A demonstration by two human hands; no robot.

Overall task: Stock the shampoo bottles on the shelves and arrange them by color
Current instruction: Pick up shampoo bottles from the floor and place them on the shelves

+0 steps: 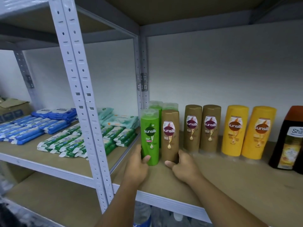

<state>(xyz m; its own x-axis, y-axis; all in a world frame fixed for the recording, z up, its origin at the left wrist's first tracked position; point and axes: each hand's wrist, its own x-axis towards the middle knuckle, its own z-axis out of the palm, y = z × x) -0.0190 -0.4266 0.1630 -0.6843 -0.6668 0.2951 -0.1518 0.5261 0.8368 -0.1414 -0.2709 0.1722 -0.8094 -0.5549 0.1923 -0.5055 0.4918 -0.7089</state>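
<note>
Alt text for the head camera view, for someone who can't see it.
A person's left hand grips a green shampoo bottle and the right hand a brown bottle, side by side on a shelf. To the right stand two brown bottles, two yellow bottles and a dark bottle.

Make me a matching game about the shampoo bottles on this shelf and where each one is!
Things:
1. front green bottle
2. front brown bottle
3. yellow bottles
4. dark bottle

Places:
A. at the far right edge of the view
B. gripped by the left hand
C. between the brown pair and the dark bottle
D. gripped by the right hand

Pairs: 1-B, 2-D, 3-C, 4-A
</note>
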